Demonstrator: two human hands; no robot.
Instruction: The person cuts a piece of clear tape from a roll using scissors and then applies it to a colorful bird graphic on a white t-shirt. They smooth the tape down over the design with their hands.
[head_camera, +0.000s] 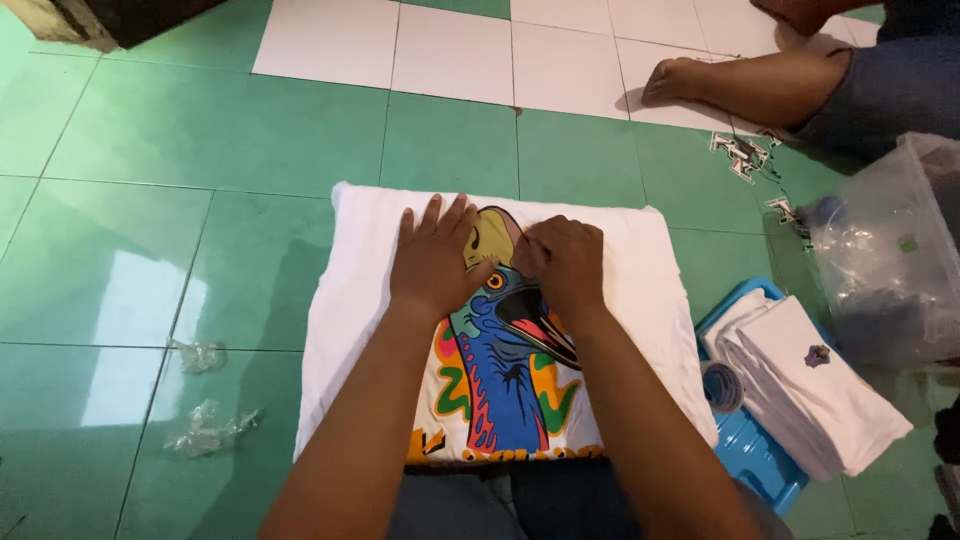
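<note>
We see both forearms reaching forward over a white shirt (400, 300) that lies spread flat on the green tiled floor (130, 270). The left hand (435, 258) rests palm down with the fingers stretched out and slightly fanned, pressing the cloth beside the print and gripping nothing. The right hand (565, 262) is curled, knuckles up, fingertips tucked down against the shirt near the top of the print; we cannot tell whether it pinches the fabric or only presses it. The print (505, 380) is a bright bird head in blue, yellow, orange and green, partly covered by both hands. To the right, just beside the shirt, a stack of folded white shirts (810, 390) lies on a blue tray (750, 455), with a tape roll (722, 387) at its near edge. Farther right stands a clear plastic bin (890, 250) holding crinkled film. Small scraps of clear plastic (205, 425) lie on the tiles at the left, well apart from the hands. At the top right another person's bare foot (680, 82) rests on white tiles, near scattered paper tags (742, 155).
</note>
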